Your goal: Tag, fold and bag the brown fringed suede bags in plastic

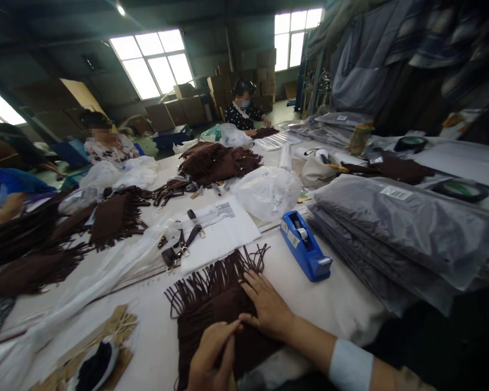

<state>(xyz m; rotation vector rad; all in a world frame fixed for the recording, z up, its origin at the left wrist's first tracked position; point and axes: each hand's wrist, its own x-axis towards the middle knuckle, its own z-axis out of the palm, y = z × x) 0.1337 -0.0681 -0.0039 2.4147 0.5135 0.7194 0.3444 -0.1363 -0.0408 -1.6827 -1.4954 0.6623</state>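
Note:
A dark brown fringed cloth [204, 309] lies on the pale table in front of me, its fringe pointing away. My right hand [267, 307] rests on the cloth's right part, palm down with fingers spread. Nearer to me, my left hand [215, 350] is over the cloth's lower part, its fingers drawn together by the right thumb; whatever may be between them is hidden. Just beyond the fringe are a white printed bag [232, 231] and dark straps with metal clips [182, 244]. A blue tape dispenser [305, 247] stands right of the cloth.
Grey garments in clear bags [399, 217] are stacked at the right. More brown fringed cloths [212, 163] lie farther back, beside a clear plastic bag [267, 190]. Brown paper pieces [101, 336] lie at the lower left. Other people sit across and left of the table.

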